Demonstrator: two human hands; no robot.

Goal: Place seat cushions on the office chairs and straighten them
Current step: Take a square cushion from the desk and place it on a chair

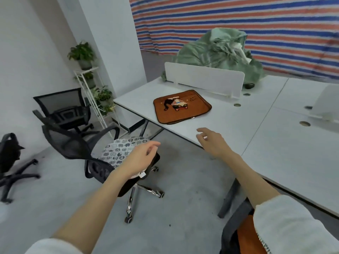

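Both empty hands hover — orange cushion (182, 107) on desk (238, 129).

White desks (238, 129) w/ dividers; grey floor (183, 208); striped tarp (256, 21) behind.

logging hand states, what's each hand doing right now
left hand: open, fingers loosely curled, holding nothing
right hand: open, fingers relaxed, holding nothing

No text, label or number is legible anywhere.
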